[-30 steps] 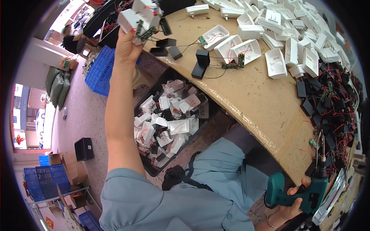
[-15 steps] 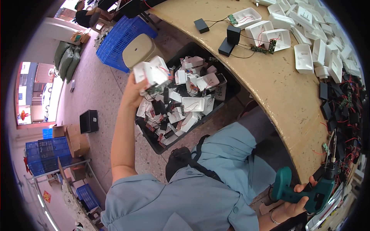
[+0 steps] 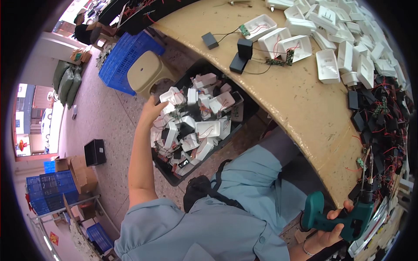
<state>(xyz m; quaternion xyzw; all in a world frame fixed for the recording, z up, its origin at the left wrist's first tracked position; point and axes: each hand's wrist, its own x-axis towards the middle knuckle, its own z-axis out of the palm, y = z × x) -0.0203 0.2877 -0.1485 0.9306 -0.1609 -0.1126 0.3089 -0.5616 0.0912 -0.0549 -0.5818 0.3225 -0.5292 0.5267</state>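
Note:
My left hand (image 3: 152, 111) reaches over the left side of a black bin (image 3: 176, 181), thumb and fingers apart, nothing gripped between them. Just beside its fingertips rests a white plastic casing (image 3: 172, 95). Heaped in the bin are more white casings (image 3: 207, 129), tangled with green circuit boards and wires. At the lower right, my right hand (image 3: 326, 238) is wrapped round the grip of a teal power screwdriver (image 3: 321, 222). Its long bit (image 3: 371, 163) points away from me, beside the table's right end.
The curved tan table (image 3: 300, 104) carries open casings (image 3: 260, 27) wired to black blocks (image 3: 238, 63). White casings (image 3: 324, 17) pile up at its far right, black wired parts (image 3: 379, 126) nearer. A beige stool (image 3: 146, 71) and blue crate (image 3: 126, 61) stand beyond the bin. A person (image 3: 85, 32) sits farther off.
My left hand has let go of the white casings it held, and they now lie in the bin. The view has shifted slightly; my right hand keeps its hold on the screwdriver.

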